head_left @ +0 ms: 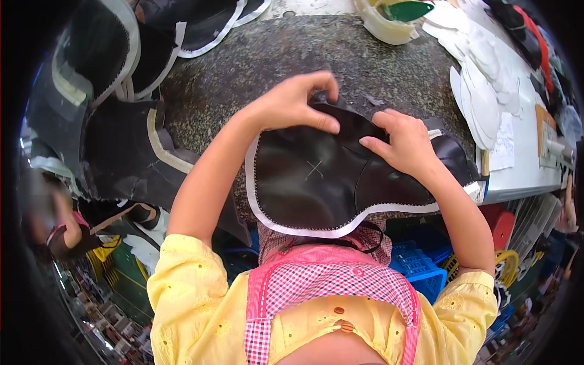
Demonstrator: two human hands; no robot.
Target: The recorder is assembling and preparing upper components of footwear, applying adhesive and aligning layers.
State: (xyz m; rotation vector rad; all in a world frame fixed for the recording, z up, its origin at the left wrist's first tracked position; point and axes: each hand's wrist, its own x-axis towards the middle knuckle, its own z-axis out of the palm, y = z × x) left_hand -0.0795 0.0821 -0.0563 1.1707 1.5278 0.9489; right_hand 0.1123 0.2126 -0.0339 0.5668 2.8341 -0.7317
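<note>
A black leather boot upper (298,176) lies across the near edge of the worktop in front of me. White tape with zigzag stitching lines its near and left edges, and a pale cross is marked on its face. At its far edge my left hand (295,104) has the raised leather between thumb and curled fingers. Just to the right, my right hand (406,141) grips the same edge, its thumb on the near face. Both hands bend the far edge up between them. What lies behind that raised edge is hidden.
More black taped pieces (94,55) are piled at the far left. A pale tub (389,27) with a green-handled tool (409,11) stands at the back. White cut pieces (477,97) lie on the right-hand table. Below are a blue basket (420,267) and another person (70,219).
</note>
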